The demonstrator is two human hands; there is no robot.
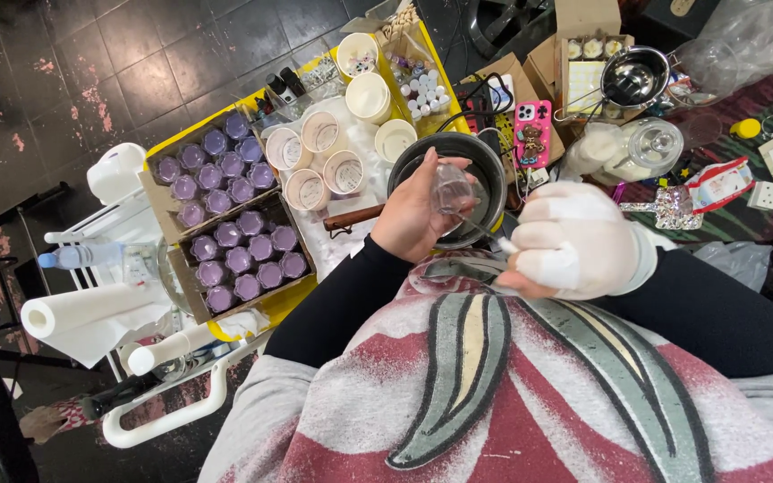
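My bare left hand (pixel 413 215) cups a small clear glass jar (pixel 452 188), fingers curled round it, its mouth tipped toward my gloved right hand (pixel 574 240), which pinches a thin white stick (pixel 501 243) angled into it, above a dark round pot (pixel 485 170). The crowded yellow table (pixel 301 295) stands on dark floor tiles (pixel 136 63). Boxes of purple candles (pixel 239 233) fill its left edge, white cups (pixel 324 156) lie mid-table, and little bare room remains.

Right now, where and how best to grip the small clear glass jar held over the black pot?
Grip the small clear glass jar around its round side wall, from the left, as the left hand does. That leaves its mouth free for the thin stick in the gloved right hand.
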